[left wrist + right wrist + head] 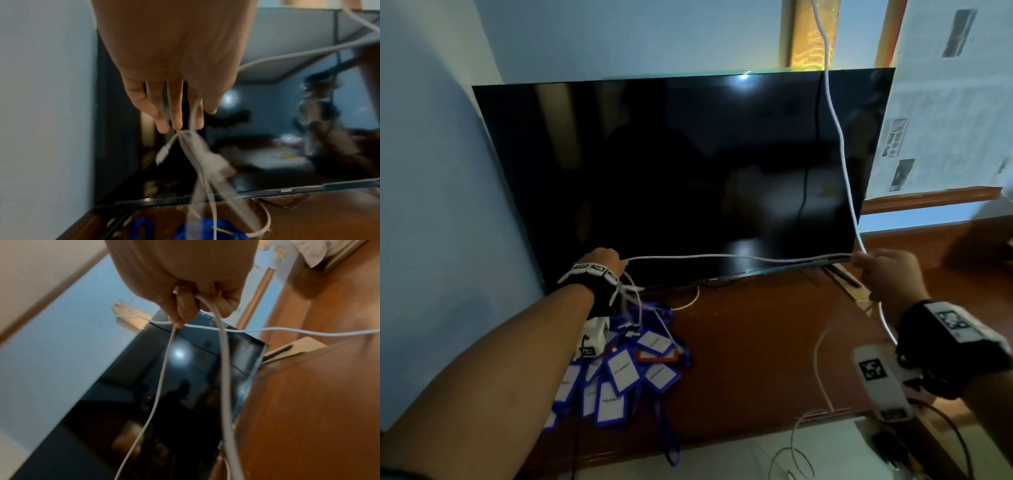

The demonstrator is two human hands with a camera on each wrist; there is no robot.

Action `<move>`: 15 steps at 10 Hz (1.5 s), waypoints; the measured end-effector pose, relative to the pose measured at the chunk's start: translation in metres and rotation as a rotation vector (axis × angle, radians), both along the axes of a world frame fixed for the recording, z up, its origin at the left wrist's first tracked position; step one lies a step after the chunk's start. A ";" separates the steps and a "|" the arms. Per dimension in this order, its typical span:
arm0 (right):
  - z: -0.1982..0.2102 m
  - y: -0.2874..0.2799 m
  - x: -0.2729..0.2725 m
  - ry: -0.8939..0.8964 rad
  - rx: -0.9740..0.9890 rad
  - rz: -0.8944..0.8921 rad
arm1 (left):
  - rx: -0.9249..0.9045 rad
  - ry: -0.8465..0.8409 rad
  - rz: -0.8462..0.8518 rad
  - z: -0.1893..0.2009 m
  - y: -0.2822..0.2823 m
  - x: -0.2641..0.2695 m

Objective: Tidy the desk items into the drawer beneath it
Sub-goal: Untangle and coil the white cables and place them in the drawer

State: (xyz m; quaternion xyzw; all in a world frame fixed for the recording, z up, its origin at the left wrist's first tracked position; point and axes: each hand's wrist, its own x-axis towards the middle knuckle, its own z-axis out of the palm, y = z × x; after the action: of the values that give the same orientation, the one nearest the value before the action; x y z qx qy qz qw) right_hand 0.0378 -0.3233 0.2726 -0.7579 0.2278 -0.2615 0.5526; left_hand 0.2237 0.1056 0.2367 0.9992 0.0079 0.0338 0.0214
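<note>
Above a brown wooden desk [756, 342], two hands stretch a white cable [722, 257] across the lower edge of a dark television screen [671, 171]. At the left, the left hand [602, 262] pinches one end of the cable, with loops and a connector dangling beneath its fingers [176, 110]. At the right, the right hand [887, 274] grips the cable in curled fingers [185, 305]; a strand rises from it out of view. Blue name tags [626, 370] lie heaped on the desk below the left wrist
</note>
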 end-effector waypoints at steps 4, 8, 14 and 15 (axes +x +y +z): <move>-0.052 -0.010 0.003 -0.073 0.732 -0.116 | -0.234 0.070 0.147 -0.015 0.003 -0.004; -0.100 0.035 -0.033 0.335 0.128 0.145 | -0.911 0.321 -0.386 0.054 -0.137 -0.136; -0.156 0.116 -0.130 0.016 0.423 0.806 | -1.516 0.492 -0.224 -0.048 -0.155 -0.329; -0.174 0.116 -0.128 0.083 0.440 0.754 | -1.781 0.321 -0.021 -0.047 -0.134 -0.341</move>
State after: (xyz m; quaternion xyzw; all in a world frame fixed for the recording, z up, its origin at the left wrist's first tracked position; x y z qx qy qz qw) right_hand -0.0905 -0.2077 0.0987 -0.6622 0.0076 0.0436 0.7480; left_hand -0.1171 -0.0288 0.1898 0.6053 0.0249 -0.1247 0.7857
